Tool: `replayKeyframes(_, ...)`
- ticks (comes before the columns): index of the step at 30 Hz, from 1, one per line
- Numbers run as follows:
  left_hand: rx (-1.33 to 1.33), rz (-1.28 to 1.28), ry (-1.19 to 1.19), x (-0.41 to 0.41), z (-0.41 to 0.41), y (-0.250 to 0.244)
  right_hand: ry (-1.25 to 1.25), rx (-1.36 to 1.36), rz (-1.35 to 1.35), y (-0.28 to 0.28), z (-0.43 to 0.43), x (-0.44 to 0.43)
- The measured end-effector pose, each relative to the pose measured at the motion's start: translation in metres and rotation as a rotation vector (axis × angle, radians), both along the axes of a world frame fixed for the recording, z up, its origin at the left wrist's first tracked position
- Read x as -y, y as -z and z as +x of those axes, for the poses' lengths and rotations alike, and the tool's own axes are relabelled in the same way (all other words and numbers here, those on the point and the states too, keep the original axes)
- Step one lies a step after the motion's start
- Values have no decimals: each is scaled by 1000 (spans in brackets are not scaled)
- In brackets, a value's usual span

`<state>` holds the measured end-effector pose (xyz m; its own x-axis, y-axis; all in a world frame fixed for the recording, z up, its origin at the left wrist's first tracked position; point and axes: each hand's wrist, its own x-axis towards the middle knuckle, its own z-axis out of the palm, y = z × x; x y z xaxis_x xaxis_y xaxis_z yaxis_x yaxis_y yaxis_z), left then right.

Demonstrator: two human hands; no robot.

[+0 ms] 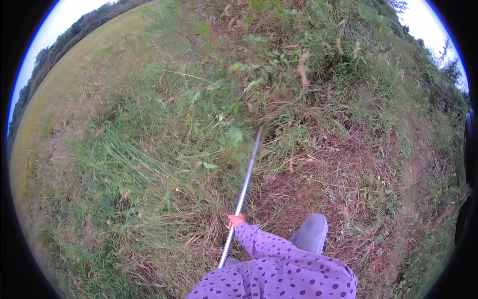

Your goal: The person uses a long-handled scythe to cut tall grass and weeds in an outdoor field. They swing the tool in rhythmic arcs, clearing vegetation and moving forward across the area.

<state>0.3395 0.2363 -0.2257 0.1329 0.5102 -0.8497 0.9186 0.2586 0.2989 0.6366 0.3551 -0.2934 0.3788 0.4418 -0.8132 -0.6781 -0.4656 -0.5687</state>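
Note:
My right hand (235,220) is closed around a shiny metal pole (244,187), low in the middle of the view. The pole slants up and slightly right from beside my body. Its far end disappears among tangled grass and leafy weeds (233,136), so whatever is fixed there is hidden. Below the hand, the pole's near end passes behind my spotted purple garment (276,276). My left hand is out of view.
A grey shoe (312,233) stands on flattened dry grass (298,194) to the right of the pole. Taller green grass (123,160) grows at left. Dense bushes (429,86) rise along the right, and an open field (74,71) stretches off at upper left.

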Motion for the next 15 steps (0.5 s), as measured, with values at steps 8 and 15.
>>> replayKeyframes(8,314,188,54,-48,92,-16,153,308,509,-177,103,-28)
replayKeyframes(15,799,405,105,-136,303,-100,358,951,980,-428,183,-18)
